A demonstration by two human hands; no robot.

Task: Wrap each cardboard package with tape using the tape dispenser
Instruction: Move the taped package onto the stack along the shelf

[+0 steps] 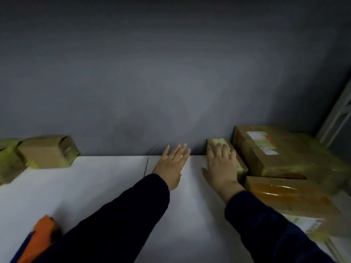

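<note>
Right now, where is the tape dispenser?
In the head view, the orange tape dispenser lies at the bottom-left corner on the white table, just left of the left sleeve, far from both hands.

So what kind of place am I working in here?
Probably a parcel packing or mailroom station. A white table stands against a grey wall, with taped cardboard packages bearing shipping labels stacked to the right, more boxes at the far left, and an orange tape dispenser near the front edge.
</note>
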